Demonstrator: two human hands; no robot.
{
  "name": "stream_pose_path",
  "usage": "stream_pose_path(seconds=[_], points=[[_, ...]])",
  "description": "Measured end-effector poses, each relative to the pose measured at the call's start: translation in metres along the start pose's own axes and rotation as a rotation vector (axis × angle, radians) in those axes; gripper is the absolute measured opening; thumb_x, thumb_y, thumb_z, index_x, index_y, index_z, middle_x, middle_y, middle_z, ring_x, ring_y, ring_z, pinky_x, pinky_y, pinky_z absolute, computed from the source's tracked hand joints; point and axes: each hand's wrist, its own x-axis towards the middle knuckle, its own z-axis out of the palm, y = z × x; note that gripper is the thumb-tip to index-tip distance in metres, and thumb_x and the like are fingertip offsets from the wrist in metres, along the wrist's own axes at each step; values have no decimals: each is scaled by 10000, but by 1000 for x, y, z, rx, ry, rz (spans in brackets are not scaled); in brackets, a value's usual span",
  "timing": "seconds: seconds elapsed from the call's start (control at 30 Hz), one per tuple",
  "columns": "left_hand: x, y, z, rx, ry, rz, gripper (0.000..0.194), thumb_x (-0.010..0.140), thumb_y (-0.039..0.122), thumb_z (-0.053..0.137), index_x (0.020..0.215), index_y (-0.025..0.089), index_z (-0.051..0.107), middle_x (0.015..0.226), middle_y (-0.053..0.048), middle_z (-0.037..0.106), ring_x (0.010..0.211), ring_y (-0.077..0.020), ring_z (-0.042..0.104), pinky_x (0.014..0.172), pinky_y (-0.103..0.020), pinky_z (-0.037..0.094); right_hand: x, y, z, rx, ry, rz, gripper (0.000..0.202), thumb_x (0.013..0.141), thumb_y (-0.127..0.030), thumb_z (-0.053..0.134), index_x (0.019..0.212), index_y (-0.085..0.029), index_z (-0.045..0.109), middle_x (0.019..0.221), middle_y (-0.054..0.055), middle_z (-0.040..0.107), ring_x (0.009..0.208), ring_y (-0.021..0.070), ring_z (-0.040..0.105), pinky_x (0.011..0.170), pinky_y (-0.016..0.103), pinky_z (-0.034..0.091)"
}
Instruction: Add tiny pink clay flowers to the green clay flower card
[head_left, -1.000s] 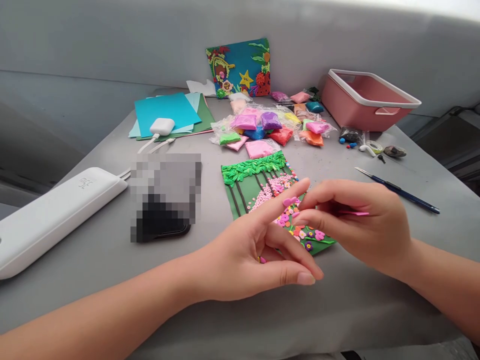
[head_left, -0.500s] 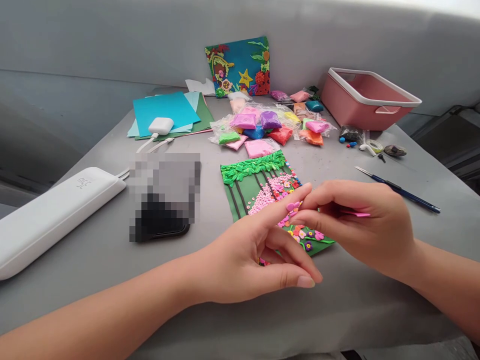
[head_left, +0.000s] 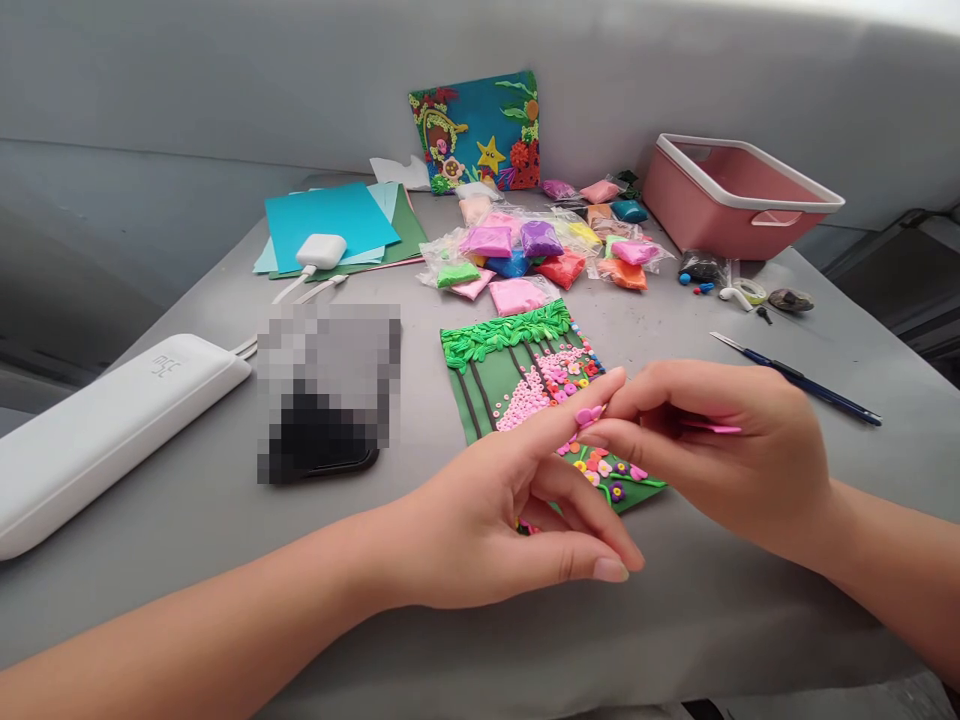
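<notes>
My left hand (head_left: 510,520) is over the table with its fingers stretched apart. A small pink clay piece (head_left: 588,416), petal-like in shape, rests against the side of its index finger. My right hand (head_left: 735,450) pinches at that piece with thumb and forefinger, the tips touching it. A flat pink strip (head_left: 711,428) shows inside the right hand's curled fingers; its kind I cannot make out. Beneath both hands lies a green clay picture (head_left: 472,395) with dark stems, a leafy green top and many small flowers. My hands cover part of it.
Bagged coloured clay (head_left: 517,240) is heaped behind the picture, near a pink basket (head_left: 720,200). A blue craft knife (head_left: 802,380) lies at right. To the left are a blurred phone (head_left: 330,400), a white power bank (head_left: 135,430) and coloured sheets (head_left: 330,220). An undersea picture (head_left: 480,130) leans behind.
Both hands stay nearly in place. The small pink clay piece shows a slightly different outline between my right fingertips and left index finger.
</notes>
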Motion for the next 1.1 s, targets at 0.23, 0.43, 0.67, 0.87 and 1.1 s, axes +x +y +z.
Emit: stream_pose_path(seconds=[0.23,0.43,0.67,0.87,1.1], points=[[0,8,2,-125,1,-55,1088,878,129,786,1677,353,83,896,-47,816,859,-162,783,815,-260,627,-1,3,-2,135,53,34,415,780,-236,881,655,-205,487,549,-81,472,485,51,389,404,195,328],[6,17,-3,-372,251,-45,1304,814,44,839,1655,366,-105,847,31,805,791,-100,757,731,-171,592,-2,5,-14,-17,-78,-315,76,901,-143,750,954,-169,702,758,15,669,632,95,591,545,224,511],[8,20,-6,-382,405,-21,1333,754,67,897,1667,282,-50,788,51,798,754,-104,756,754,-197,595,-7,13,-10,-142,-178,-449,263,961,-34,597,1189,-103,710,1071,124,675,954,142,693,842,249,618],[7,20,-8,-377,399,-85,1119,750,101,912,1635,123,226,785,8,837,773,-84,764,841,-183,561,-3,7,-13,-169,-191,-392,211,958,-96,668,1145,-174,725,979,68,667,838,116,672,727,232,611],[9,18,-8,-358,396,-50,1057,772,111,898,1615,186,265,799,26,828,756,-85,743,758,-182,558,-8,3,-13,-246,-103,-404,161,935,-63,684,1035,-183,723,916,50,675,764,110,664,704,228,606]])
